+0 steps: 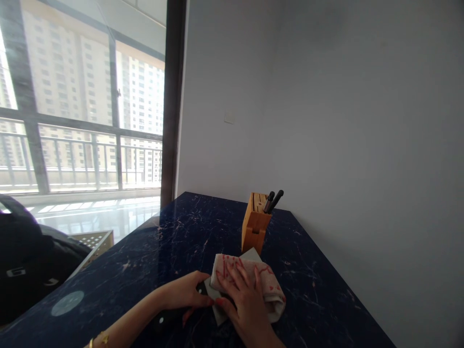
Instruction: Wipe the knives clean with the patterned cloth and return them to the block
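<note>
My left hand [190, 291] grips the black handle [162, 319] of a broad knife low in the middle of the view. Its grey blade [253, 254] shows partly from under a pink and white folded cloth [273, 285] with red hearts. My right hand [242, 299] lies on the cloth with its fingers spread, pressing it on the blade. Just beyond the cloth stands a wooden knife block [254, 232], with black-handled tools [274, 200] in its slots. The cloth hides most of the blade.
The dark blue marbled table [203, 217] stretches back to the grey wall [344, 121]. A round pale mark [67, 303] is on its left side. Left of the table are a black bag [21, 266] and a perforated light-coloured chair [97, 244], near large windows.
</note>
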`<state>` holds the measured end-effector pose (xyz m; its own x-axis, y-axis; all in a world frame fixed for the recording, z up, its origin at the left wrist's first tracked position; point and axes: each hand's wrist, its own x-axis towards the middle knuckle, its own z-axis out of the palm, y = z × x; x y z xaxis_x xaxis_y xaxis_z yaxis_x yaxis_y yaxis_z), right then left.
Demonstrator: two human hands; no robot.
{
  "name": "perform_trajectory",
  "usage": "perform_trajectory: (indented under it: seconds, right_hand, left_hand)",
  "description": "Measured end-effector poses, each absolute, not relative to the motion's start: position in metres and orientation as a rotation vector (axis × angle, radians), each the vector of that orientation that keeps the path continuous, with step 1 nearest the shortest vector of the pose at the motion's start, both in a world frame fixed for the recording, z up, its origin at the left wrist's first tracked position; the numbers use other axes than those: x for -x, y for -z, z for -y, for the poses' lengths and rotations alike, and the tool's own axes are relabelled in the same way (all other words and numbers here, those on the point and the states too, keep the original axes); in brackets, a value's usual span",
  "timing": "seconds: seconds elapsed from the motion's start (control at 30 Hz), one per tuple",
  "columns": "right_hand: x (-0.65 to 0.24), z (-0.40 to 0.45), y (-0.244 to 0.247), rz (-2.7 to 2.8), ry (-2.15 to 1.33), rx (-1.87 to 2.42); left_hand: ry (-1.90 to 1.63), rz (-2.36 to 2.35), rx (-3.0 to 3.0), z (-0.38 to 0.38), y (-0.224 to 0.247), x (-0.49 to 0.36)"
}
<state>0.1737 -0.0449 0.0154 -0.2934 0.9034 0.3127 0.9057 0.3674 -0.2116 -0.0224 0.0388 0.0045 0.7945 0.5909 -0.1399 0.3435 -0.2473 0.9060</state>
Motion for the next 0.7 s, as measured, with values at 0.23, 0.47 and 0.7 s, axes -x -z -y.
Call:
perform_trajectory:
  seconds: [0.23, 0.47, 0.7]
  right_hand:
    - [-0.1713, 0.0459, -0.0181, 2.191, 0.046, 1.595]
    - [-0.1698, 0.0446, -0.0175, 2.229, 0.03, 1.536]
    - [-0.1736, 0.0432, -0.016, 2.087, 0.138, 1.592]
  left_hand:
    - [-0.295, -0.73, -1.85, -0.0346, -0.0084, 0.0211]
    - [-0.319, -0.723, -1.905, -0.0347, -0.0098, 0.0212]
    - [-0.281, -0.724, -1.847, -0.039, -0.0031, 0.0218]
